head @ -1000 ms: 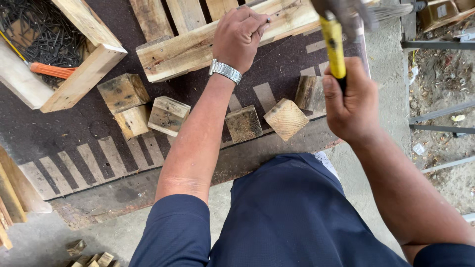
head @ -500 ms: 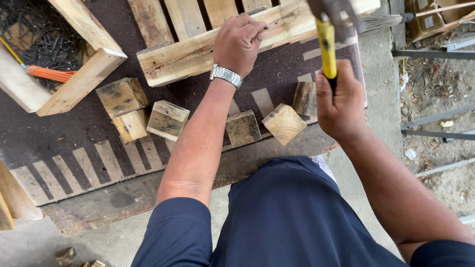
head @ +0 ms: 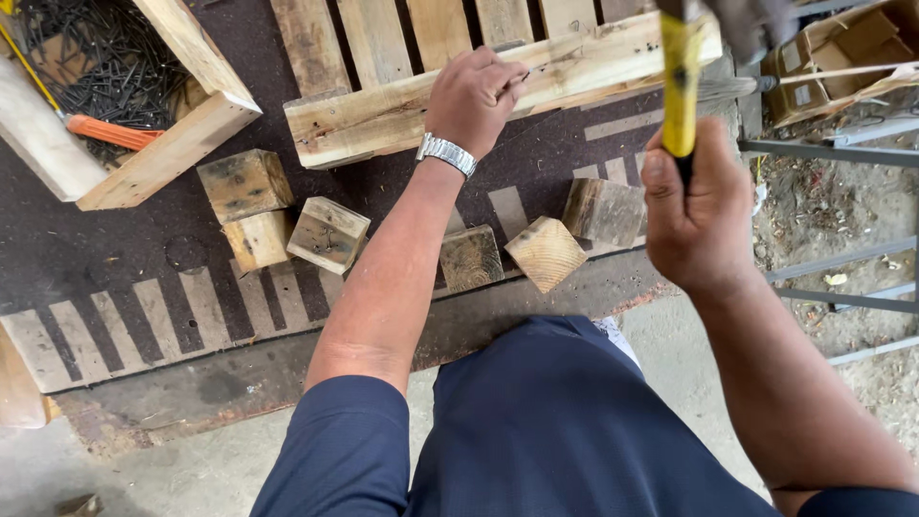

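Since a second ago: your right hand (head: pixel 697 215) has raised the hammer (head: pixel 682 81), fist clenched round its yellow handle. Left hand (head: pixel 474 99): fingers curled, pressing on the plank (head: pixel 383 115), seemingly pinching a nail, too small to confirm. Blocks (head: pixel 546 251) lie between both hands. Hammer: head-heavy, rigid; grip low.

Six small wooden blocks (head: pixel 246 184) are seen on the dark mat (head: pixel 115 258). One hammer (head: pixel 682 81) is held. One wristwatch (head: pixel 446 153) is worn. Two cardboard boxes (head: pixel 842 53) are counted at the right, and one heap of nails (head: pixel 81 57).
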